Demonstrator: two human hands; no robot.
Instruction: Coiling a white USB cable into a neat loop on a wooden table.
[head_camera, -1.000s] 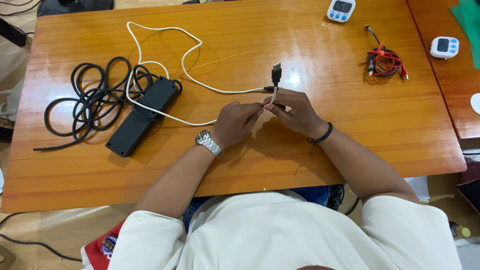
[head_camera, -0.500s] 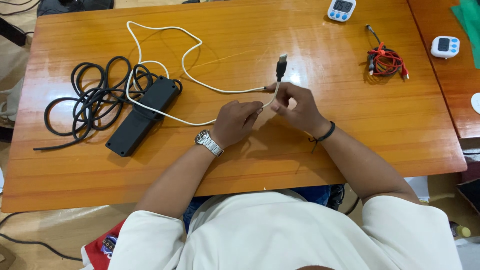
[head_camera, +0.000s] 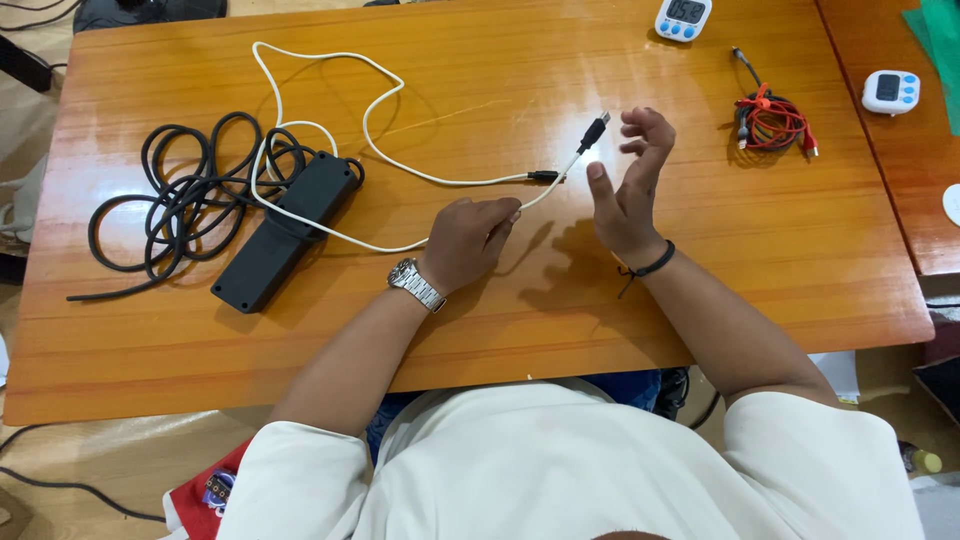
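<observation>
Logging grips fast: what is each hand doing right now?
Left hand: closed, pinching the white cable.
Right hand: open, fingers spread, holding nothing; the plug is just beside it.

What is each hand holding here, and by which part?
The left hand pinches the white cable a little behind its black plug. The right hand is open, holding nothing.
</observation>
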